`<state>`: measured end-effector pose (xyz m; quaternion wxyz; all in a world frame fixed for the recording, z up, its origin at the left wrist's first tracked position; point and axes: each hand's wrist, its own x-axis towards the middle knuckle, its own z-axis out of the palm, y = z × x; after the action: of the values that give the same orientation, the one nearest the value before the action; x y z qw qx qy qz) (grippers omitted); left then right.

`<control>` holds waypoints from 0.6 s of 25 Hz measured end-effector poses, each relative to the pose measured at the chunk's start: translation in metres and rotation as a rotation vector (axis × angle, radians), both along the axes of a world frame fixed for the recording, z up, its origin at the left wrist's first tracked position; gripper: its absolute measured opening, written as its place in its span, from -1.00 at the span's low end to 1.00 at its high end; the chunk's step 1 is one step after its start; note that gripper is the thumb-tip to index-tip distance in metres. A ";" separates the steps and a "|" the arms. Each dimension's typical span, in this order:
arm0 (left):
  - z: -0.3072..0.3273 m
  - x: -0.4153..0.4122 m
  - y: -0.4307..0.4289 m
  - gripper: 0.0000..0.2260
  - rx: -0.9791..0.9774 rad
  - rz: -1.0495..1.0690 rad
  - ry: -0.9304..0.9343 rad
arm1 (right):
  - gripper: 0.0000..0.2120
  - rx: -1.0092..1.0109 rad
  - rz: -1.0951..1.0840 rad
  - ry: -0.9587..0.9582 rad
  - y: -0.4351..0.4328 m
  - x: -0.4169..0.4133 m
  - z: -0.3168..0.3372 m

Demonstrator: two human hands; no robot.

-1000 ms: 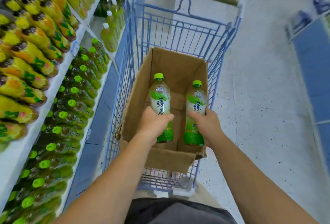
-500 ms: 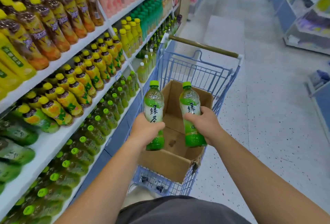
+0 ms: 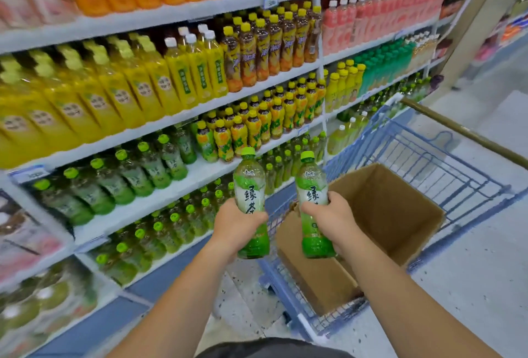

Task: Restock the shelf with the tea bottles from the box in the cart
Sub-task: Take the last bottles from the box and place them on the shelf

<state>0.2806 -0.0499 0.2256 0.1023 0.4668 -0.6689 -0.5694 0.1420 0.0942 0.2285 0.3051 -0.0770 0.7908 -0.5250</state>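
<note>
Gripping upright tea bottles: left hand (image 3: 238, 225) one (image 3: 251, 200), right hand (image 3: 333, 219) other (image 3: 313, 203), side by side.

two tea bottles (image 3: 249, 183) (image 3: 311, 183) (held), one box (image 3: 385, 209), one cart (image 3: 423, 157)

Greens, brown and blue in a drinks aisle.
The left tea bottle (image 3: 251, 200) and right tea bottle (image 3: 313, 195) have lime-green caps and green-and-white labels with black characters; the box (image 3: 385, 215) is plain brown, the cart (image 3: 423, 157) blue wire, the shelf (image 3: 171, 195) white, the floor (image 3: 485, 257) pale with dark speckles.
</note>
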 end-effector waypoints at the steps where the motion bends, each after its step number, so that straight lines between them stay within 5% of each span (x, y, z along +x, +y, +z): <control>1: 0.000 0.010 -0.006 -0.75 0.000 0.031 -0.002 | -0.76 0.006 0.038 0.005 -0.011 0.005 0.000; 15: -0.024 0.114 -0.168 -0.67 -0.089 0.319 -0.052 | -0.76 0.057 0.340 0.111 -0.222 0.064 -0.026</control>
<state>0.3951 -0.2178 0.2016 0.1946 0.5767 -0.6133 -0.5033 0.2057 -0.1274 0.2022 0.3473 -0.2298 0.7966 -0.4381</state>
